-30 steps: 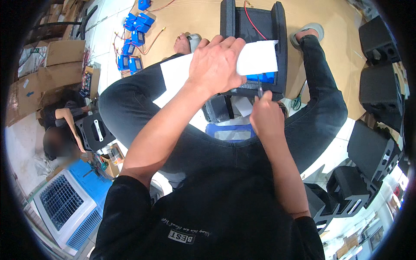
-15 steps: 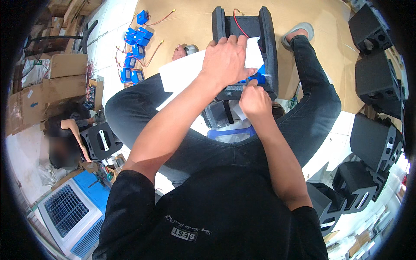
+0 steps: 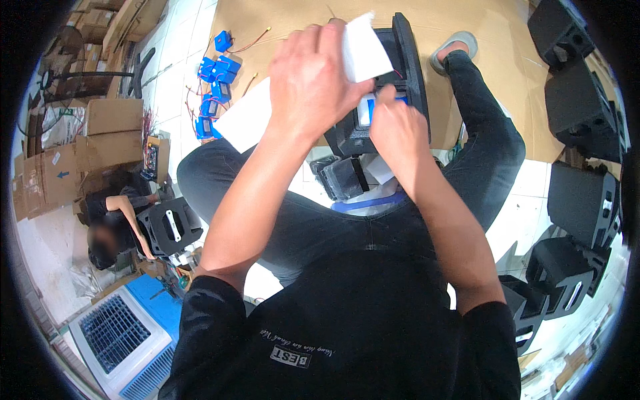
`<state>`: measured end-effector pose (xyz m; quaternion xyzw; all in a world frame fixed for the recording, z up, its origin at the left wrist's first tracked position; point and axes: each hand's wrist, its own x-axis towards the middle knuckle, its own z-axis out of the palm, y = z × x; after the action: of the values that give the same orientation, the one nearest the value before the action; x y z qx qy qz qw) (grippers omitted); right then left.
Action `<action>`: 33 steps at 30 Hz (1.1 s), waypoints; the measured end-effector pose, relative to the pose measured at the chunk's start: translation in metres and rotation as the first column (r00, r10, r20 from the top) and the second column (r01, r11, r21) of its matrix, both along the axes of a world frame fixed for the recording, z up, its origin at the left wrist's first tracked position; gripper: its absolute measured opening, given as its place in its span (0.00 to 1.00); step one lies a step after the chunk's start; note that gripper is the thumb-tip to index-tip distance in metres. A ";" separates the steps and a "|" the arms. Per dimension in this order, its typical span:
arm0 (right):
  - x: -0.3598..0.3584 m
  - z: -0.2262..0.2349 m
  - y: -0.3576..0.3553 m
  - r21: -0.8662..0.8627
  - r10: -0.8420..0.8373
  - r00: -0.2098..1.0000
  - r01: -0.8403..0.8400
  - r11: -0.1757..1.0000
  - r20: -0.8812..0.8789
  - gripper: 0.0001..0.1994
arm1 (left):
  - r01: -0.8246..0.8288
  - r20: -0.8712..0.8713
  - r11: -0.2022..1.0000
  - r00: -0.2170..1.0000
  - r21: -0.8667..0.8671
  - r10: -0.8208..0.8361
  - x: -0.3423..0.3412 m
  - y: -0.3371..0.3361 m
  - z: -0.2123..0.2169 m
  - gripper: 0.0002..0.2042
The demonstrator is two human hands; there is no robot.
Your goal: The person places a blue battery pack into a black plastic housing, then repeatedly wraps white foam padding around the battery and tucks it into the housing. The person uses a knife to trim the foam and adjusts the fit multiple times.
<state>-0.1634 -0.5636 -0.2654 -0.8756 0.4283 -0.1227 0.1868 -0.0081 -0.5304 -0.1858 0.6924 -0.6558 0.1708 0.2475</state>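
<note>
My left hand (image 3: 310,87) is closed on a white sheet (image 3: 247,119), which sticks out on both sides of it above my lap. Just to its right, my right hand (image 3: 400,132) has its fingers curled together; what they hold, if anything, is hidden. Below both hands lies a black speaker box (image 3: 417,83), its open side facing up. Inside it, partly covered by my right hand, shows a blue and white block (image 3: 365,110) that resembles a battery pack.
Several blue battery packs (image 3: 220,91) with thin wires lie on the cardboard (image 3: 273,50) at left. Black speaker boxes (image 3: 581,200) line the right side. Between my legs sits a clear container (image 3: 343,179). At far left are a person (image 3: 123,207) with another box and an air cooler (image 3: 120,333).
My left hand has lifted and shifted left with the white sheet, uncovering more of the box. My right hand has moved slightly up, its fingers still curled over the blue block.
</note>
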 end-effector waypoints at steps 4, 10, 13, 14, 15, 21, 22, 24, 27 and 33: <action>0.020 0.016 -0.015 -0.168 0.052 0.999 -0.054 0.984 -0.015 0.05 | -0.097 -0.116 0.993 0.989 -0.074 0.088 0.013 0.016 0.021 0.36; -0.024 0.011 -0.056 -0.249 0.141 0.989 -0.150 0.957 -0.051 0.07 | -0.365 -0.238 0.899 0.921 -0.241 0.310 0.055 0.052 0.066 0.34; -0.064 0.000 -0.091 -0.090 -0.094 0.934 0.066 0.994 -0.345 0.11 | -0.389 -0.578 0.860 0.804 -0.330 0.142 0.099 0.087 0.094 0.21; -0.071 -0.005 -0.095 -0.112 -0.181 0.920 0.151 0.982 -0.347 0.12 | -0.266 -0.634 0.900 0.773 -0.346 -0.015 0.110 0.102 0.090 0.19; -0.081 -0.008 -0.099 -0.092 -0.176 0.948 0.157 0.983 -0.265 0.14 | -0.339 -0.735 0.924 0.669 -0.177 0.105 0.118 0.108 0.073 0.20; -0.086 -0.034 -0.094 0.025 -0.337 0.941 0.336 0.942 0.035 0.18 | 0.110 -0.992 0.994 0.126 -0.018 -0.032 0.117 0.113 -0.105 0.43; -0.085 -0.041 -0.088 0.050 -0.346 0.934 0.343 0.938 0.088 0.18 | 0.077 -0.999 0.996 0.020 0.044 0.042 0.116 0.118 -0.124 0.43; -0.083 -0.056 -0.076 0.129 -0.361 0.922 0.344 0.930 0.142 0.16 | 0.056 -0.982 0.996 -0.175 0.063 0.072 0.114 0.126 -0.150 0.41; -0.080 -0.079 -0.060 0.177 -0.347 0.920 0.317 0.932 0.182 0.16 | 0.182 -0.955 0.956 -0.148 0.230 0.258 0.115 0.137 -0.163 0.41; -0.085 -0.095 -0.061 0.235 -0.345 0.908 0.291 0.927 0.238 0.17 | 0.037 -0.913 0.928 -0.168 0.372 0.372 0.115 0.139 -0.150 0.37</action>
<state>-0.2489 -0.6244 -0.3602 -0.7455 0.5455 -0.2297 0.3065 0.1071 -0.3910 -0.3359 0.6860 -0.1583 -0.4695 0.5327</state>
